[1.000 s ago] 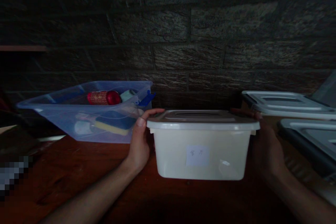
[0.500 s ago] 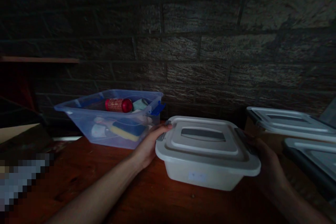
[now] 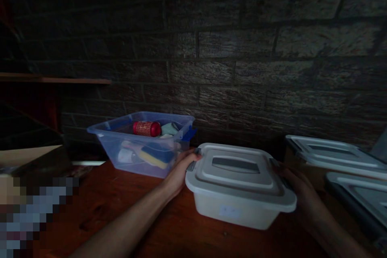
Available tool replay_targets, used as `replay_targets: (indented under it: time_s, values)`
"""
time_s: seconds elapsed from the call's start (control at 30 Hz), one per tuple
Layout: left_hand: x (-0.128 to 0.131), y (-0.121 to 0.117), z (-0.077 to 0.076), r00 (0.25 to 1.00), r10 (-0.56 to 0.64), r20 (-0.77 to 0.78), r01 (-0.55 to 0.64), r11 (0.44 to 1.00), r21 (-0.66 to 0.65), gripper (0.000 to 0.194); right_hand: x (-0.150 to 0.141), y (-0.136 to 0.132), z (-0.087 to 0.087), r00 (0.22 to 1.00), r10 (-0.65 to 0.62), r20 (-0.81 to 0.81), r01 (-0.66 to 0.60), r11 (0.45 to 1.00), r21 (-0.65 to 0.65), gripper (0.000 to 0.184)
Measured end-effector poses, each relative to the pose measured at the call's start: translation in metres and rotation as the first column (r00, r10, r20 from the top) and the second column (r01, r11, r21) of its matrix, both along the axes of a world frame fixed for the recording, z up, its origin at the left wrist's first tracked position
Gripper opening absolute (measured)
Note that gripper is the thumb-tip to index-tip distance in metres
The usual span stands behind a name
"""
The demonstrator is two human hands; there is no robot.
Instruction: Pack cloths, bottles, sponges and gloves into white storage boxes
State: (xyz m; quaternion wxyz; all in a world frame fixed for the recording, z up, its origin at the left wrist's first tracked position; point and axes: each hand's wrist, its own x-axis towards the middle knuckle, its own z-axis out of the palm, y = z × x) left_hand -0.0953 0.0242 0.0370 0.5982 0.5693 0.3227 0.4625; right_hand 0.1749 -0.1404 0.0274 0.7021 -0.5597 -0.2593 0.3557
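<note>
A white lidded plastic box (image 3: 238, 205) with a grey handle recess stands on the reddish wooden table (image 3: 127, 217). My left hand (image 3: 178, 171) grips its left end, fingers curled over the lid's edge by the side clip. My right hand (image 3: 298, 191) holds the right end, fingers wrapped at the lid's rim; the dim light hides the details there. A small pale label shows on the box's front wall.
A clear blue open bin (image 3: 121, 145) behind my left hand holds a red can (image 3: 146, 128), a blue-and-yellow sponge (image 3: 157, 155) and other small items. Two more lidded boxes (image 3: 335, 153) sit at the right. A dark brick wall runs close behind.
The white box has come down from a raised position onto the table, and both hands stayed on its ends. The view has tilted, so the lid's top now shows.
</note>
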Motion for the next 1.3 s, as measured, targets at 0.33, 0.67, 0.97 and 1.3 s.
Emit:
replay_targets:
  time_s: [0.33, 0.67, 0.97, 1.3]
  values:
    - [-0.001, -0.004, -0.002, 0.987, -0.103, 0.122, 0.106, 0.994, -0.017, 0.025, 0.001, 0.004, -0.009, 0.999, -0.039, 0.03, 0.038, 0.999, 0.02, 0.054]
    - [0.001, -0.012, -0.003, 0.973, -0.035, 0.229, 0.074, 0.984, -0.162, 0.026, 0.003, 0.011, -0.022, 0.991, 0.02, -0.131, -0.009, 0.996, 0.087, 0.025]
    - [0.009, -0.003, -0.027, 0.98, 0.05, 0.192, -0.012, 0.981, -0.194, 0.025, -0.007, 0.011, -0.033, 0.989, 0.093, -0.115, -0.079, 0.989, 0.123, 0.038]
    - [-0.014, -0.012, 0.0, 0.994, 0.044, 0.098, -0.037, 0.997, -0.072, 0.053, 0.011, 0.015, -0.02, 0.975, -0.156, 0.158, 0.121, 0.97, 0.211, 0.051]
